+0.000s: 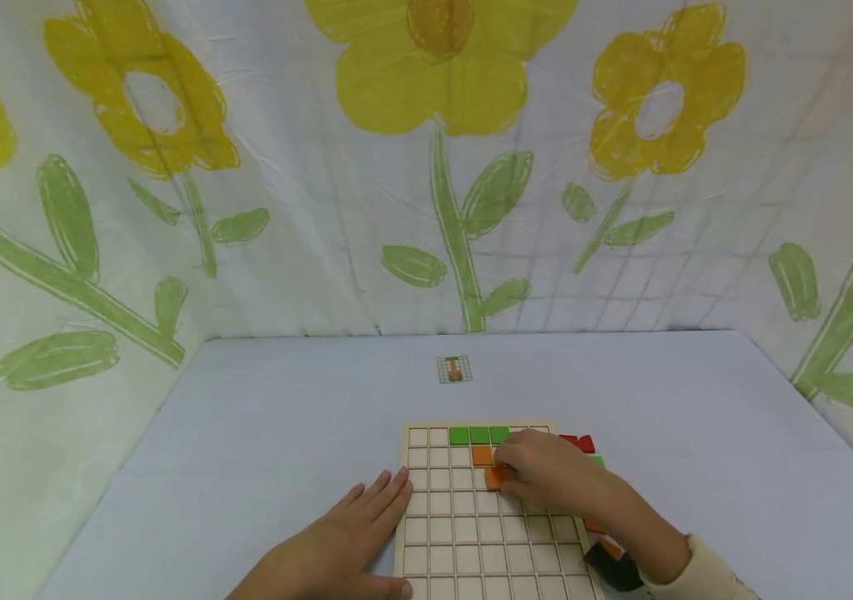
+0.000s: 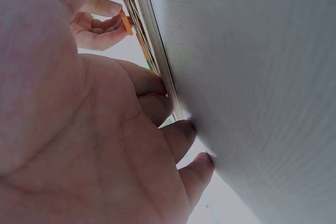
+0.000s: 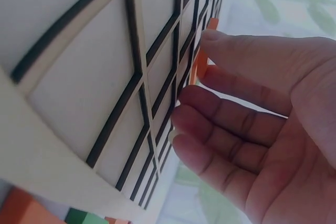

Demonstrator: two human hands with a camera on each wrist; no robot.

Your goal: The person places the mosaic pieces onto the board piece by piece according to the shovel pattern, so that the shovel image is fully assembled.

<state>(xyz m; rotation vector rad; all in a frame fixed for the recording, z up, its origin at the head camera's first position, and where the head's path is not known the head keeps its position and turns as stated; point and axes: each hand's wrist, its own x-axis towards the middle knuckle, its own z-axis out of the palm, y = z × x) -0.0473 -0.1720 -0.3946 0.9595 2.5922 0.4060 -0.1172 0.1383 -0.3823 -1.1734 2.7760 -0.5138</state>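
Observation:
A wooden grid board (image 1: pixel 441 530) lies in front of me, with green square tiles (image 1: pixel 479 436) in its top row and an orange tile (image 1: pixel 482 455) below them. My right hand (image 1: pixel 557 475) pinches another orange tile (image 1: pixel 495 477) between thumb and index finger over the third row. In the right wrist view this held tile (image 3: pixel 203 61) stands tilted close to the grid. My left hand (image 1: pixel 347 537) rests at the board's left edge, fingers extended. Its fingertips (image 2: pixel 185 132) touch the board's side and the table in the left wrist view.
Loose red pieces (image 1: pixel 585 443), a green piece (image 1: pixel 597 462) and orange pieces (image 1: pixel 594 527) lie along the board's right side, partly hidden by my right arm. A small picture card (image 1: pixel 454 369) with a coloured grid pattern lies beyond the board. A flower-printed curtain (image 1: pixel 306 275) borders the table.

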